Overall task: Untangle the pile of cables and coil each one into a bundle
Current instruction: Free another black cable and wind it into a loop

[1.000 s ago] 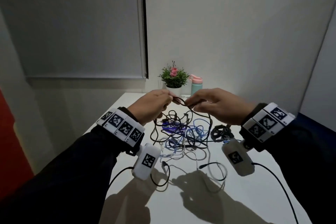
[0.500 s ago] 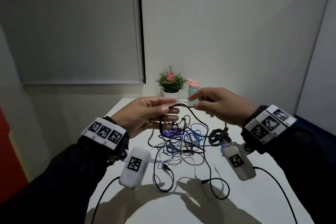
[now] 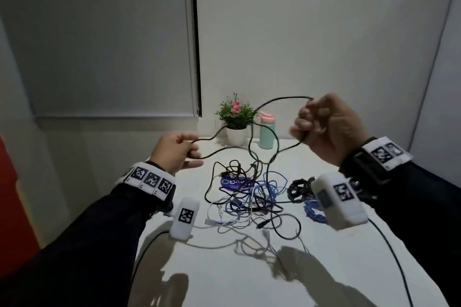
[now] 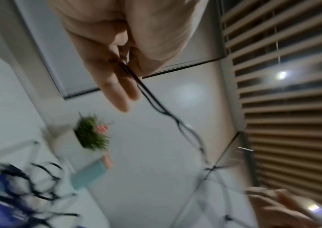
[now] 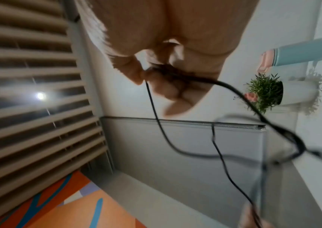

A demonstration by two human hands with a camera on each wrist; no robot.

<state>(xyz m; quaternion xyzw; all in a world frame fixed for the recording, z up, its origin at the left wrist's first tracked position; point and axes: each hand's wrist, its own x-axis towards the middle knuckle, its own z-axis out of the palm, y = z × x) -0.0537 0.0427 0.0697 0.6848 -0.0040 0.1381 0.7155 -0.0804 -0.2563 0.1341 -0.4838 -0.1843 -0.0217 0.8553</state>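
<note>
Both hands, left (image 3: 174, 152) and right (image 3: 326, 127), pinch 1 black cable (image 3: 277, 99) stretched left-to-right above the pile (image 3: 249, 189).

Left wrist view: cable pile (image 4: 19, 192) lower left smeared by motion blur. Purple label (image 3: 234, 183) under pile; text unreadable. Black cable (image 5: 185, 77) vanishes inside right hand (image 5: 166, 54).

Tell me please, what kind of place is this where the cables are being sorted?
Probably a small office or meeting room. A white table stands in a corner of plain walls, a roller blind hangs down, and a potted plant with a water bottle sits at the table's far edge.
</note>
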